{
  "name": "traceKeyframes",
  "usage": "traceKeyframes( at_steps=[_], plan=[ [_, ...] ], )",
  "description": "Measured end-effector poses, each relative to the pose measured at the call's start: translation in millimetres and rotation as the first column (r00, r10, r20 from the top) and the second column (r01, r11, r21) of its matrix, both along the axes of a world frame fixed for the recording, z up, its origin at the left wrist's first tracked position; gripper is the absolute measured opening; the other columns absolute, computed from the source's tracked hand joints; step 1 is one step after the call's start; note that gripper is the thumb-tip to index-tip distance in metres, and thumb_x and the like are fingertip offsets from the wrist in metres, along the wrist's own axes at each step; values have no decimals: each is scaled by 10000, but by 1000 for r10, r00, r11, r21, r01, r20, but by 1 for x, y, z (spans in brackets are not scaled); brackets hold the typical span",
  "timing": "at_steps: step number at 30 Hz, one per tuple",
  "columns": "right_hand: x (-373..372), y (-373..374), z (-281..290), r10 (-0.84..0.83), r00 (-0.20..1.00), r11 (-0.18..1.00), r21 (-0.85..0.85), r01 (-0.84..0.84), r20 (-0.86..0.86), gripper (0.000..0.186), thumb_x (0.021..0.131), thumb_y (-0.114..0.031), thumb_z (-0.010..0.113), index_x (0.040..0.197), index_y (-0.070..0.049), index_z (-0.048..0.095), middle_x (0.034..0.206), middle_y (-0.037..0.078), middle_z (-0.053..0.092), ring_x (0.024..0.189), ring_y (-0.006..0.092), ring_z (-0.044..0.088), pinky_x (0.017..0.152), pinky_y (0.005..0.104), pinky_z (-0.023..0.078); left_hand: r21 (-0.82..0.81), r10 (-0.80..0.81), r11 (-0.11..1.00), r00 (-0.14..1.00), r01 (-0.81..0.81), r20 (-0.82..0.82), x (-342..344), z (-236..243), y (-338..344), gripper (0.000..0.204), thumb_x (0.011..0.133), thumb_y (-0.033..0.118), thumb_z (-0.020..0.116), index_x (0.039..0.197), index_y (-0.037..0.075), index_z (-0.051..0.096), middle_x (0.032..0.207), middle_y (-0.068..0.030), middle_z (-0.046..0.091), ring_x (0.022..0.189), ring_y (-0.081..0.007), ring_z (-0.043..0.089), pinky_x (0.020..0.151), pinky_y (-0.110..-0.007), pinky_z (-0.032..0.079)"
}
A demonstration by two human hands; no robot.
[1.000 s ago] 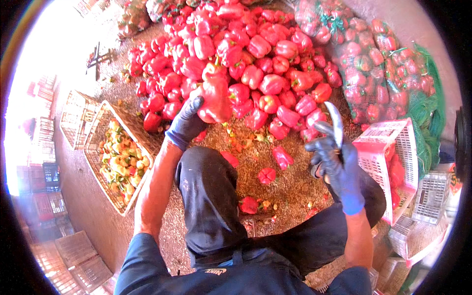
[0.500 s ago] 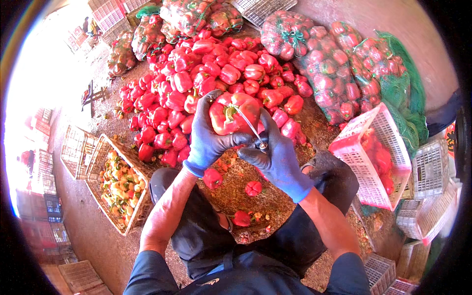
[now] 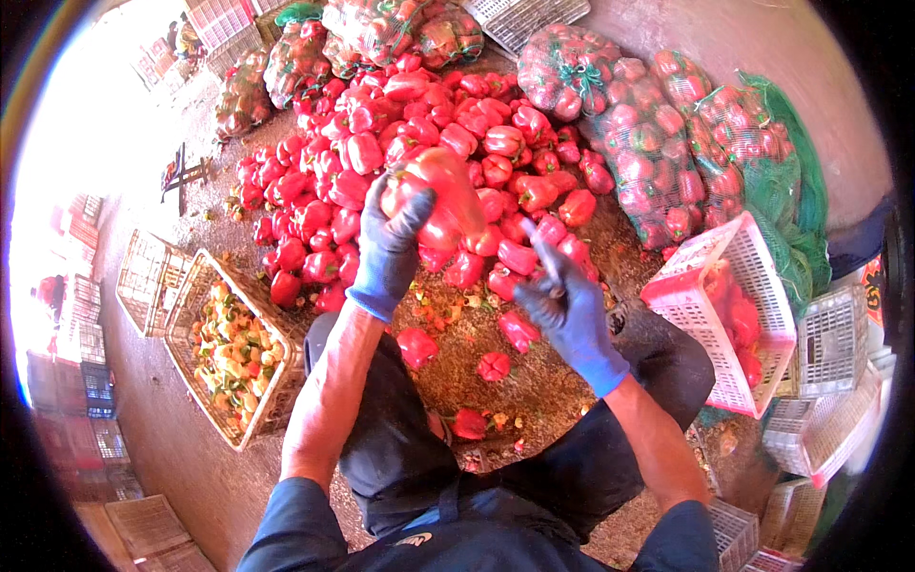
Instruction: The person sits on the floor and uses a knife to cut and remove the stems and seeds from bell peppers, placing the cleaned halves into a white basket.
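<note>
A seated worker's blue-gloved left hand [image 3: 389, 250] clasps a large glossy red bell pepper [image 3: 434, 194] above the heaped pepper pile [image 3: 429, 124]; the gloved right hand [image 3: 564, 310], closed on a barely visible tool, waits lower right of the pepper

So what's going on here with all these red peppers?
A seated person in blue gloves is working over a big pile of red bell peppers on the ground. The left hand holds up one red pepper; the right hand grips a small tool, too blurred to identify. A pink crate holds peppers on the right, and a wicker basket of scraps sits left.
</note>
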State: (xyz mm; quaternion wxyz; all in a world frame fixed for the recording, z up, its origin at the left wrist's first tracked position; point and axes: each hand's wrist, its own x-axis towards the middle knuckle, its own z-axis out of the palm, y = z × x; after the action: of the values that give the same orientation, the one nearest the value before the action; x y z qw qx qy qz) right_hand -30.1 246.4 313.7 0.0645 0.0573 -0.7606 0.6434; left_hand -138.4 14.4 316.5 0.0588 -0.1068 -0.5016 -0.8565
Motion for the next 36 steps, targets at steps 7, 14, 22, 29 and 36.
traceKeyframes(
  at_steps=[7,14,22,29,36],
  plan=[
    [-18,-11,28,102,988,994,-21,-105,-114,871,774,-397,914,1426,9,504,1228,100,668,1128,158,634,955,318,543,-168,-284,942,957,291,60,44,-1,29,795,754,263,935,1391,-10,545,1278,-83,655,1161,-168,628,1024,-340,524],
    [-11,-2,29,168,979,956,-263,-132,118,801,785,-292,907,1414,7,511,1259,82,665,1149,149,631,1010,323,526,-187,-446,862,880,471,160,50,2,30,804,781,334,910,1413,-9,552,1309,-77,649,1203,-170,608,1057,-338,495],
    [-3,19,34,319,917,750,-656,-88,241,444,884,-270,771,1236,-24,655,1064,16,692,942,98,645,852,295,541,215,-784,620,605,755,137,47,2,19,794,864,337,832,1475,-15,466,1346,-112,636,1222,-227,633,1068,-402,510],
    [-12,14,30,106,984,972,-225,-72,143,514,868,-268,815,1266,7,645,1069,39,709,969,97,651,869,302,548,-237,-478,842,874,485,89,29,-2,14,832,872,293,837,1532,16,411,1440,-122,558,1312,-208,551,1060,-381,497],
    [-8,20,16,-36,993,993,-106,48,114,476,847,-212,838,1225,12,654,1032,41,721,927,106,665,818,282,565,-839,-398,542,895,53,-200,46,12,28,864,714,189,912,1462,25,513,1408,-168,596,1327,-283,563,1097,-411,457]
  ],
)
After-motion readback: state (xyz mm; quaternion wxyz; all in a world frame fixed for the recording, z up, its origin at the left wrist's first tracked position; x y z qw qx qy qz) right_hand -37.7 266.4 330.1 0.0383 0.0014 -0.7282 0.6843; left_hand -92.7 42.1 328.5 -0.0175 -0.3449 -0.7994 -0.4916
